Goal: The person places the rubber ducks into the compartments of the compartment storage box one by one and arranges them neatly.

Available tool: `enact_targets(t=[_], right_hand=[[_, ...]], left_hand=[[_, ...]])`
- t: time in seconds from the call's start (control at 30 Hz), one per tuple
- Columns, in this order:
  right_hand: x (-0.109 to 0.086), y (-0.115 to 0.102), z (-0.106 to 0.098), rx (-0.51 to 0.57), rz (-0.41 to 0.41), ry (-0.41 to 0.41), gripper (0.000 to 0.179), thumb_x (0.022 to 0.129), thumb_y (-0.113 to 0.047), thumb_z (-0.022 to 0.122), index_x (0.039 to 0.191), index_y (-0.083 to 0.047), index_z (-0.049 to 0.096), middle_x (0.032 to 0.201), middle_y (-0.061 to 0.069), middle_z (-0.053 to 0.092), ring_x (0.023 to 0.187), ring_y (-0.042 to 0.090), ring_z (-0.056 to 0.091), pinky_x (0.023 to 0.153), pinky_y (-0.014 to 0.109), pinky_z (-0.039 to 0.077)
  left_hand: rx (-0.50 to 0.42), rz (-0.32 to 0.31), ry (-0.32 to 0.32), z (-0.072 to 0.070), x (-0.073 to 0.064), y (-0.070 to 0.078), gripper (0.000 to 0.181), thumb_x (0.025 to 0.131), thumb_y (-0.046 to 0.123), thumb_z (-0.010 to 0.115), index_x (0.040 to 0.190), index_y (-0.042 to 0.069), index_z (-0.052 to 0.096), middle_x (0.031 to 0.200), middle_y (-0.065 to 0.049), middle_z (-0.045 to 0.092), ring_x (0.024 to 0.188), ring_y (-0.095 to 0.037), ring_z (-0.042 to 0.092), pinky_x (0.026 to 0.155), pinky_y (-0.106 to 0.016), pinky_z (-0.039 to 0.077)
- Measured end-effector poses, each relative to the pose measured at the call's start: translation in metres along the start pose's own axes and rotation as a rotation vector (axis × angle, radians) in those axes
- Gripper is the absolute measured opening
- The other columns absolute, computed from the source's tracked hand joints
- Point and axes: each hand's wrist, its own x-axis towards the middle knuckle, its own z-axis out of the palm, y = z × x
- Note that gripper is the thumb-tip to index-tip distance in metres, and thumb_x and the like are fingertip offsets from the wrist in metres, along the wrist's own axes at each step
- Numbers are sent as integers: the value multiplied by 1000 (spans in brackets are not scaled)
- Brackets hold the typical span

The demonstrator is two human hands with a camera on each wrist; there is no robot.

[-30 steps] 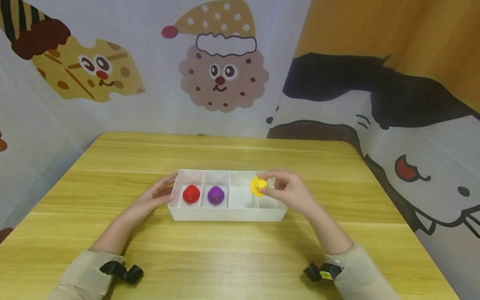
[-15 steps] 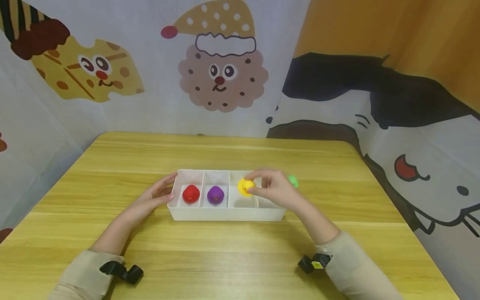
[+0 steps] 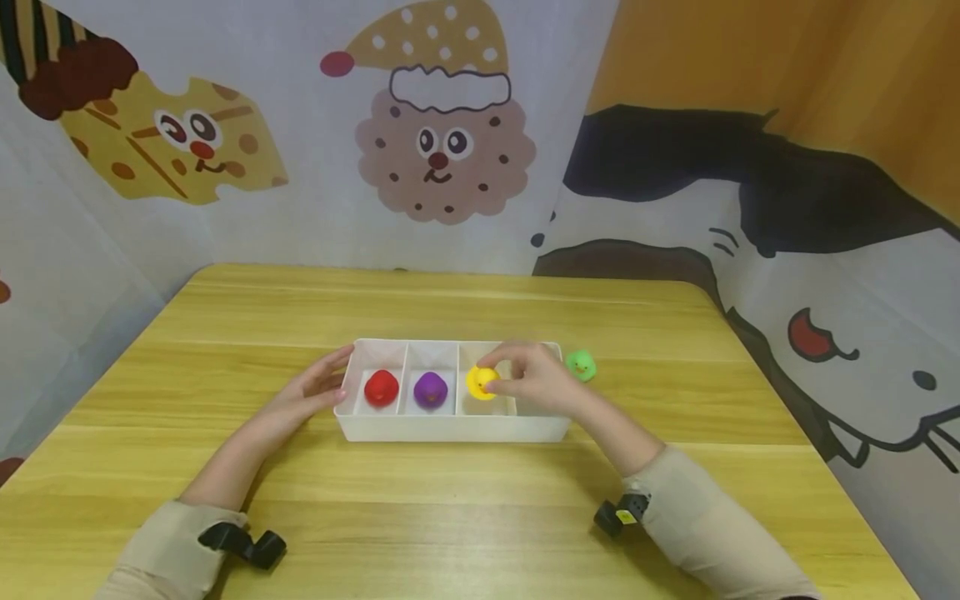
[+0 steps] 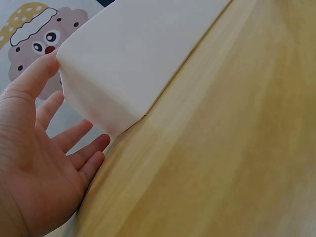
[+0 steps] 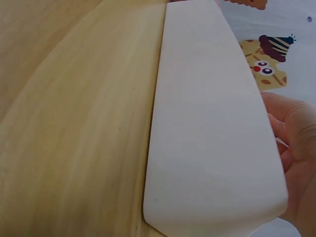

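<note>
A white divided tray lies on the table, its compartments in one row. In the leftmost compartment is a red rubber duck, and a purple rubber duck sits in the one beside it. My right hand pinches a yellow rubber duck at the third compartment; in the right wrist view the tray's wall hides the duck. With fingers loosely extended, my left hand touches the tray's left end. The left wrist view has that thumb at the upper corner of the tray.
A green rubber duck rests on the wooden table just right of the tray's far right corner. Behind the table hangs a curtain printed with cartoon figures. Each wrist carries a small black camera.
My right hand has moved left with the yellow duck, from the divider at the fourth compartment into the third. The green duck has come into view behind it. The left hand stays put.
</note>
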Motion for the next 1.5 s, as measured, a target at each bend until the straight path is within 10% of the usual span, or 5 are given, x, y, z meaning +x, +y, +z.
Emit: enact_targets(t=[0.63, 1.5], right_hand=[[9, 11, 8, -69, 104, -43, 23, 81, -17, 78, 103, -18, 74, 108, -7, 67, 100, 17, 58, 80, 35, 48], [14, 9, 12, -105, 187, -72, 23, 77, -15, 81, 99, -18, 73, 103, -7, 67, 112, 22, 54, 98, 48, 38]], left_hand=[[-7, -7, 2, 0, 0, 0, 65, 97, 16, 54, 154, 17, 21, 156, -16, 20, 136, -44, 23, 103, -67, 18], [-8, -4, 0, 0, 0, 1, 64, 98, 16, 53, 153, 16, 22, 155, -16, 20, 134, -44, 25, 103, -65, 21]])
